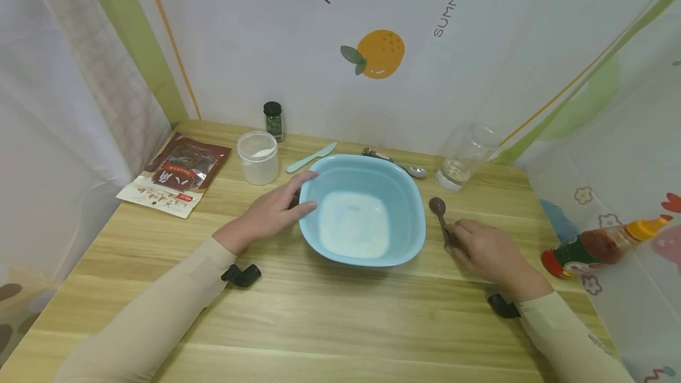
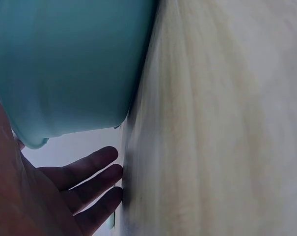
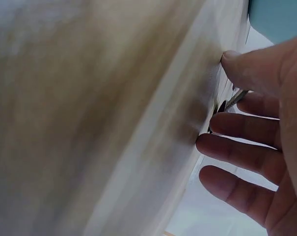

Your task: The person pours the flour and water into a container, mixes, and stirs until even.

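A light blue basin (image 1: 363,259) with a whitish layer over its bottom stands mid-table. My left hand (image 1: 276,208) touches its left rim with thumb and index finger. In the left wrist view the other left fingers (image 2: 92,179) stretch out beside the basin wall (image 2: 74,64), apart from it. A dark brown spoon (image 1: 438,208) lies to the right of the basin. Around its handle my right hand (image 1: 486,250) rests low at the table. The right wrist view shows thumb and fingers (image 3: 241,152) spread, with a gap between them.
Behind the basin lie a pale green spreader (image 1: 311,157) and a metal spoon (image 1: 416,171). A white-powder jar (image 1: 259,161), a spice bottle (image 1: 273,120) and a brown packet (image 1: 178,170) stand or lie left. A glass (image 1: 457,167) and a sauce bottle (image 1: 593,248) are right.
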A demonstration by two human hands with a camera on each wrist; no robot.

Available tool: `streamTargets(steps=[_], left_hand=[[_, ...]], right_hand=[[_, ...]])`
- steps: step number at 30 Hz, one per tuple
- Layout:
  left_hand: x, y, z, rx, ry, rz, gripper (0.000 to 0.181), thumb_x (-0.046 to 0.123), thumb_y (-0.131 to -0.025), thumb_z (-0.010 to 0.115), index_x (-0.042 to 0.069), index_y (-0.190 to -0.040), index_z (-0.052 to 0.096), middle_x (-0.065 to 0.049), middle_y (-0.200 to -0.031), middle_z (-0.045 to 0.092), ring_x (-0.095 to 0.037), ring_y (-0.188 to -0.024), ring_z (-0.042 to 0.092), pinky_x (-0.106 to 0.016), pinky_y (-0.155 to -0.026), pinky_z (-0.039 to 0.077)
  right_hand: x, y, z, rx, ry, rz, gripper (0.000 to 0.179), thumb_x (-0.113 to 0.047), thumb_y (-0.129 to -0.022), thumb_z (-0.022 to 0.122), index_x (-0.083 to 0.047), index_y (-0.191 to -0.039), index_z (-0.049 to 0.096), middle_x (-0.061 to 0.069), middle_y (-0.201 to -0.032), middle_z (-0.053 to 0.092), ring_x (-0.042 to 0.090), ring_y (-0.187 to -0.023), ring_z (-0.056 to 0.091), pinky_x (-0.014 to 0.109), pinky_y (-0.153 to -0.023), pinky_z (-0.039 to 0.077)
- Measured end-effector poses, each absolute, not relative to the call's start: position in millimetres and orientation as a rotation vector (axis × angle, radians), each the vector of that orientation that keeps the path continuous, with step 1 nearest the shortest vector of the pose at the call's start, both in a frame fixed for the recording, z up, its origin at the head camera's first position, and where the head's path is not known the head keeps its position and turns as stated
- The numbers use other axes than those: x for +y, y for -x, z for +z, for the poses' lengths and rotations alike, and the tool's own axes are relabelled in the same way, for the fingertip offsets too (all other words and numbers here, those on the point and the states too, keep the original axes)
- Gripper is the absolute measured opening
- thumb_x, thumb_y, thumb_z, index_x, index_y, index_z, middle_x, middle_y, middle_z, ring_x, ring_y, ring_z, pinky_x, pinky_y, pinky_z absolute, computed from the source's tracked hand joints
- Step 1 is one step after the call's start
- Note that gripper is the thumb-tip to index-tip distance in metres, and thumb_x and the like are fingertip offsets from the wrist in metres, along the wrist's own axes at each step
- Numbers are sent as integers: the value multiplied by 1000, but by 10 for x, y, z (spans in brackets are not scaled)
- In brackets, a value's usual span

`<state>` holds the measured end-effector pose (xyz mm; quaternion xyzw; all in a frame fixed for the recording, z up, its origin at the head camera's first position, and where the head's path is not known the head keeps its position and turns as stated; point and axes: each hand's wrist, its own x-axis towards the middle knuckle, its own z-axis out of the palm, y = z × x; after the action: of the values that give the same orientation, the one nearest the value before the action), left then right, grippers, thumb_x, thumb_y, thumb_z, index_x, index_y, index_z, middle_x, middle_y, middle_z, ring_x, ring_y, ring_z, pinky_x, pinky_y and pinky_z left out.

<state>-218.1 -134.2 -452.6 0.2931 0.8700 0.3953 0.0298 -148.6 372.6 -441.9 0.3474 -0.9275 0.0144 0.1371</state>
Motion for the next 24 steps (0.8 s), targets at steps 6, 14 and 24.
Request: streamTargets(steps=[6,14,24], left_hand=[[-1343,2186,-4515,2682,-907,1215,72,63,-113,51,32,-175,29,-11,-170,49,-34,-154,50,-68,-111,49],[-1343,2159,-4505,2681,-894,1214,77,62,-113,51,31,-178,23,-11,-174,42,-34,-151,53,-68,-112,48],[-1349,2160,-4504,2677,-909,1236,79,60,-114,52,34,-180,18,-8,-178,34,-31,-150,53,-68,-113,47]], right_hand=[[3719,1467,-4421,-2709,-999,31,43,-18,-90,88,1,-127,74,14,-115,76,34,-100,77,53,-79,64],[3719,1417,-4407,-2804,-951,36,45,-19,-94,85,0,-133,73,15,-123,75,36,-109,76,55,-85,64],[3757,1427,-4430,-2811,-954,45,45,-19,-94,86,-2,-134,74,14,-127,73,36,-114,74,56,-90,62]])
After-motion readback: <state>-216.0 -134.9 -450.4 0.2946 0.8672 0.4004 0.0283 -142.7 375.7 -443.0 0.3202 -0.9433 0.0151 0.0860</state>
